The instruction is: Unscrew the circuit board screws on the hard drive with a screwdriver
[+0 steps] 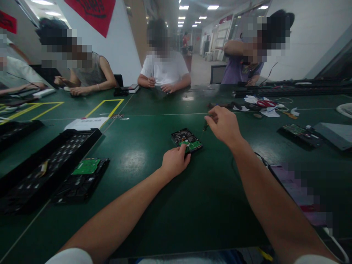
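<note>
A hard drive (180, 135) lies on the green table in front of me, its underside up, with a green circuit board showing at the near side. My left hand (176, 161) holds its near edge, index finger over the board and thumb against the side. Just right of and above the drive is my right hand (224, 124), its fingers pinched around a small screwdriver (205, 127). The screwdriver points downward and its thin shaft is hard to make out; it appears apart from the drive. Part of its handle is hidden by the fingers.
Left stand a long black tray (52, 165) and more hard drives (85, 178). Another drive (301, 135) and a grey box (335, 134) lie right, beyond a phone-like device (295, 190) with a cable. Scraps (264, 104) lie farther back. Several people sit across the table.
</note>
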### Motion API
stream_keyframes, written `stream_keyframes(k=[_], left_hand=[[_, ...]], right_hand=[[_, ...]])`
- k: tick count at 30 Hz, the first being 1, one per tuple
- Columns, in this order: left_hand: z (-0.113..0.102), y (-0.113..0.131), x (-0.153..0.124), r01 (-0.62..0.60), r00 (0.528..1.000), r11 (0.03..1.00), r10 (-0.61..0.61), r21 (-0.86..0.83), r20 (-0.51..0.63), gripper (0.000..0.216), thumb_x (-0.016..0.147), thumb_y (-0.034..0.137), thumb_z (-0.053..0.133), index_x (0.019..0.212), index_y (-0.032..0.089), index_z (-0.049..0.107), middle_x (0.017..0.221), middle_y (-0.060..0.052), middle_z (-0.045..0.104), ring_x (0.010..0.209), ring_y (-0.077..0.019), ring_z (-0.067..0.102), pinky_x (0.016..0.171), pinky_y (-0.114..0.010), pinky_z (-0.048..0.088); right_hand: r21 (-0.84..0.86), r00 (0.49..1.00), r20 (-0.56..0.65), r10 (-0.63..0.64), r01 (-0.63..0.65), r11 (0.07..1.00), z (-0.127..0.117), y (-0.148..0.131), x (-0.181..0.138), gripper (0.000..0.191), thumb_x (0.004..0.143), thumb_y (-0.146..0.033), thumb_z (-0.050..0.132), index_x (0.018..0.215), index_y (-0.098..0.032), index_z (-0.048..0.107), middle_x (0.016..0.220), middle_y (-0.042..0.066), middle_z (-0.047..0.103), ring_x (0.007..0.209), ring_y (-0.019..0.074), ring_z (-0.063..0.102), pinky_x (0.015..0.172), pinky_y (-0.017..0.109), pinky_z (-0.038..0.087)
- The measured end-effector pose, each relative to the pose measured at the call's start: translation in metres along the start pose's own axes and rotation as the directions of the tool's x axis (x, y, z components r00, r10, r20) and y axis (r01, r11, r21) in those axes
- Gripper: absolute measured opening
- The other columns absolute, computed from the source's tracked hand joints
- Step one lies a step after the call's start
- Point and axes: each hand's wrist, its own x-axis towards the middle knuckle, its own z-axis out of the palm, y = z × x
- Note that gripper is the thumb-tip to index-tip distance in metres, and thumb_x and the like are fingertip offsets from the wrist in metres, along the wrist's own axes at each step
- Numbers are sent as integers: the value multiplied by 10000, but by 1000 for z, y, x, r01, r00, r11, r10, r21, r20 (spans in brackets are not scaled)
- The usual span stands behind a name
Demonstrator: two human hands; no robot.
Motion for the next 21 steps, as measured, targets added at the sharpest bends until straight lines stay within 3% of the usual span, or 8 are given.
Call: stream_keyframes(k=[7,13,21], left_hand=[[1,-2,1,-7,1000,1000,7,-8,-9,413,1044,480,427,1346,211,513,1102,-101,758,938,-282,739,717,-366,524],[5,-3,1,-12,1000,1000,12,-4,-23,415,1043,485,425,1349,217,509,1091,-98,757,923,-287,740,719,-373,526],[1,-1,1,9,1000,1000,-8,-15,14,418,1036,477,445,1355,214,509,1113,-106,752,945,-277,734,743,-357,529]], right_hand=[[-2,998,-14,54,-54,999,2,2,-1,202,917,-381,703,996,-221,606,930,110,713,829,290,654,781,431,500],[-23,999,21,-40,41,999,2,-2,-1,94,955,-271,614,1021,-209,641,987,127,730,896,296,675,868,454,508],[91,997,-13,70,-69,994,5,3,-1,174,920,-366,693,990,-231,611,930,97,725,836,280,679,759,418,538]])
